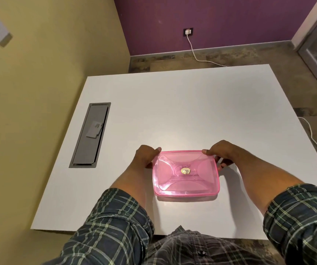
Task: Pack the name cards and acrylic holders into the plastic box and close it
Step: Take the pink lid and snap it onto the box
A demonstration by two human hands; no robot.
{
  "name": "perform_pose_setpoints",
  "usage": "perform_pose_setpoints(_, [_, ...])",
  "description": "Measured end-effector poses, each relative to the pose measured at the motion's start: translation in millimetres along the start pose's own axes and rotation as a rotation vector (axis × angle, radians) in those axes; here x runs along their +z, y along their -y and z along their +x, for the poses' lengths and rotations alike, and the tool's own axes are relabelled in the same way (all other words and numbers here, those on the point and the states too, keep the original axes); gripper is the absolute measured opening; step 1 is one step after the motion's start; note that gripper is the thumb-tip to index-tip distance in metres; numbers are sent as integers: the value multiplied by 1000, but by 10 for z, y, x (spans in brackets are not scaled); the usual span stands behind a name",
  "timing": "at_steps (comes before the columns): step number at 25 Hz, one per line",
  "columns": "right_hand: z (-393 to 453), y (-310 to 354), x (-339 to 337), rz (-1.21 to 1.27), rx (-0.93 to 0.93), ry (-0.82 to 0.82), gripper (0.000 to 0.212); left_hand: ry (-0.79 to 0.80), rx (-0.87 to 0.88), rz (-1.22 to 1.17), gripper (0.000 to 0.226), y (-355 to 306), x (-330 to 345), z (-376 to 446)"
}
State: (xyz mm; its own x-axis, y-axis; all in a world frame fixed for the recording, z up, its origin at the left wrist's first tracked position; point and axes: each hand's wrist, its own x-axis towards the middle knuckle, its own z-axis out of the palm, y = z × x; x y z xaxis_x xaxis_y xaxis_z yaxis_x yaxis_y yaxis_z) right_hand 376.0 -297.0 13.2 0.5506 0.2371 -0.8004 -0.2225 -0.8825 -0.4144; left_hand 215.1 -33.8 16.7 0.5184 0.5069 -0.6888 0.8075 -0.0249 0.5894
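- Pink plastic box (186, 174), lid on, sits on white table (173, 104) near 6 o'clock edge.
- Left hand (145, 156) grips box's 10 o'clock corner, fingers curled.
- Right hand (223, 153) grips 2 o'clock corner.
- Grey cable hatch (90, 134) at 9 o'clock.

The person wore a plaid shirt (182, 247) in dark blue-grey, crossed by thin pale green and white lines that made a grid of large squares. Both sleeves were pushed or rolled up, so the cloth bunched in soft folds. The left sleeve (111, 222) ended in a thick rumpled cuff; the right sleeve (303, 213) ended the same way. Past the cuffs the forearms were bare, as were the left hand (146, 156) and the right hand (222, 152); neither showed a ring, watch or band. On the shirt front, low in the view, one small dark button (202, 252) sat on the placket.
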Motion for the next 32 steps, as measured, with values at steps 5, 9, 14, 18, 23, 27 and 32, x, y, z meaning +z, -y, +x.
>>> perform_pose_setpoints(5, [-16, 0, -1, 24, -6, 0, 58, -5, -114, -151, 52, 84, -12, 82])
perform_pose_setpoints(9, [-23, 23, 6, 29, 5, 1, 58, 15, -171, -152, 38, 70, -42, 125])
perform_pose_setpoints(14, [-31, 20, 6, 24, 1, -4, 57, -8, -207, -192, 34, 51, 21, 190])
perform_pose_setpoints(18, [-30, 6, 17, 54, -17, -29, 55, -25, -215, -182, 23, 30, 62, 182])
perform_pose_setpoints(23, [16, -46, 61, 64, -25, -57, 54, -57, -170, -150, 33, 21, 63, 69])
perform_pose_setpoints(27, [23, -101, 71, 54, -41, -87, 56, -94, -44, 9, 36, 5, 59, -59])
perform_pose_setpoints(32, [-71, -205, 153, -97, -202, -154, 55, -136, 243, 471, 38, 69, 56, -126])
